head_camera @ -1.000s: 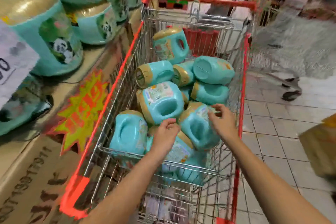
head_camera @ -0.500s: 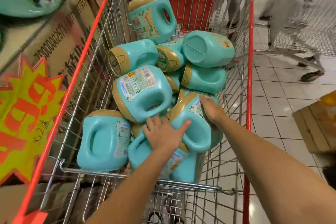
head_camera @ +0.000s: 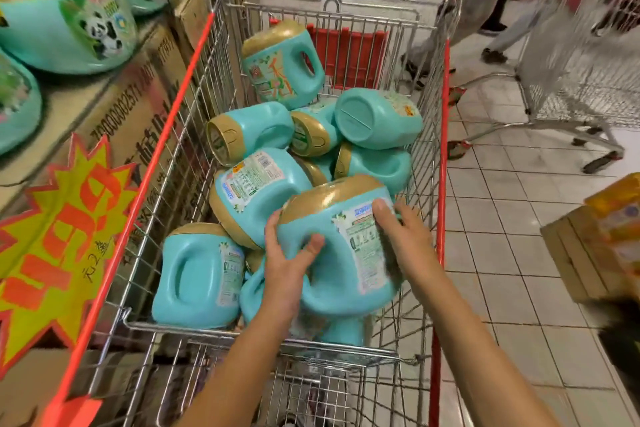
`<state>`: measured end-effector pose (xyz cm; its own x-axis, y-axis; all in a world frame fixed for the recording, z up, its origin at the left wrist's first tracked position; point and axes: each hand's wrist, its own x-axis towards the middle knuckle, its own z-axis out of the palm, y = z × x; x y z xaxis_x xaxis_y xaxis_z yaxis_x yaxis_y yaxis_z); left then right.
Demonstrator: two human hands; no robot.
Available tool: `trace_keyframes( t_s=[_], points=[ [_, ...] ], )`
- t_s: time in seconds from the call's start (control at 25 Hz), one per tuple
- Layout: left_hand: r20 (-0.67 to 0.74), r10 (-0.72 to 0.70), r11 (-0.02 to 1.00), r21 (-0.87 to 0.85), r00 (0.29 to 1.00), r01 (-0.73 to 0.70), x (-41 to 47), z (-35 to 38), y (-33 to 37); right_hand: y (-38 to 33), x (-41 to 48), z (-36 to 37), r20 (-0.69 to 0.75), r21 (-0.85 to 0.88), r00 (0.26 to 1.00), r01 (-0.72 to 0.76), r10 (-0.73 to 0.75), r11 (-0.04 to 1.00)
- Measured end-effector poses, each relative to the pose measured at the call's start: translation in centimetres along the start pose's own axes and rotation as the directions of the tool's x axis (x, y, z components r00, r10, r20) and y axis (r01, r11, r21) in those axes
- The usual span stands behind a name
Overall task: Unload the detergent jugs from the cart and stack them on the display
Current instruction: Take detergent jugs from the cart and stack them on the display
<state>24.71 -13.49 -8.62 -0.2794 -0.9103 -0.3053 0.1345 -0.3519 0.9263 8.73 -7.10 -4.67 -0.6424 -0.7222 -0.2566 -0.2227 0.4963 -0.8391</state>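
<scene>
A wire shopping cart [head_camera: 149, 191] with red rims holds several teal detergent jugs with gold caps, most lying on their sides. One teal jug [head_camera: 341, 274] is raised a little above the pile at the near end. My left hand [head_camera: 289, 263] grips it at the handle, thumb in the handle hole. My right hand [head_camera: 403, 236] presses on its label side. On the left, the display [head_camera: 114, 104] of cardboard boxes carries more teal jugs [head_camera: 65, 17] with panda labels.
A yellow and red starburst price sign [head_camera: 59, 236] hangs on the display front, beside the cart. Another wire cart [head_camera: 585, 80] and the legs of people [head_camera: 485, 10] stand on the tiled floor at the back right. A wooden crate [head_camera: 588, 253] sits at the right.
Both hands have closed on one jug and lifted it out of the pile toward me. The view has shifted closer over the cart.
</scene>
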Motion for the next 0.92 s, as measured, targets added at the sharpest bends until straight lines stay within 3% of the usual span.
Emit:
trace_keyframes(
  t_s=[0.16, 0.24, 0.28, 0.36, 0.4, 0.52, 0.64, 0.72, 0.76, 0.84, 0.92],
  points=[
    [0.139, -0.028, 0.971, -0.231, 0.990, 0.060, -3.0, -3.7, 5.1, -3.6, -7.3, 0.3, -0.058, -0.174, 0.979, 0.184, -0.196, 0.967],
    [0.137, 0.005, 0.960, -0.278, 0.991, 0.034, -4.8, -5.9, 6.9, -4.8, -9.7, -0.4, 0.000, -0.022, 0.954, 0.300, -0.300, 0.954],
    [0.139, 0.012, 0.956, -0.293, 0.990, 0.029, -5.8, -6.5, 7.6, -5.0, -10.4, -0.8, 0.072, 0.148, 0.946, 0.303, -0.316, 0.941],
    [0.177, 0.036, 0.952, -0.305, 0.983, 0.020, -7.6, -7.1, 8.8, -4.6, -11.0, -1.3, 0.278, 0.554, 0.903, 0.127, -0.326, 0.823],
    [0.202, 0.042, 0.948, -0.316, 0.978, 0.024, -8.2, -7.0, 9.3, -4.5, -10.9, -1.5, 0.351, 0.659, 0.882, 0.006, -0.314, 0.752],
    [0.209, 0.036, 0.952, -0.306, 0.977, 0.030, -9.8, -6.3, 10.8, -4.6, -10.6, -1.6, 0.433, 0.714, 0.844, -0.106, -0.318, 0.692],
    [0.089, 0.110, 0.989, -0.108, 0.990, -0.100, -11.2, -5.3, 12.8, -4.7, -11.4, -1.1, 0.286, 0.752, 0.929, -0.066, -0.234, 0.656],
    [-0.045, 0.207, 0.952, 0.240, 0.977, -0.190, -12.0, -5.3, 14.0, -5.6, -12.2, -0.9, 0.110, 0.737, 0.974, 0.055, -0.199, 0.674],
    [-0.011, 0.264, 0.900, 0.362, 0.964, -0.242, -12.5, -5.0, 14.7, -6.2, -12.7, -0.8, 0.023, 0.697, 0.977, 0.136, -0.211, 0.704],
    [0.211, 0.298, 0.864, 0.354, 0.931, -0.357, -13.8, -3.6, 15.3, -7.5, -13.8, -0.3, -0.105, 0.595, 0.956, 0.281, -0.273, 0.753],
    [0.215, 0.328, 0.848, 0.363, 0.920, -0.387, -14.6, -2.2, 15.0, -8.4, -15.2, 0.3, -0.175, 0.514, 0.914, 0.403, -0.367, 0.758]
  ],
)
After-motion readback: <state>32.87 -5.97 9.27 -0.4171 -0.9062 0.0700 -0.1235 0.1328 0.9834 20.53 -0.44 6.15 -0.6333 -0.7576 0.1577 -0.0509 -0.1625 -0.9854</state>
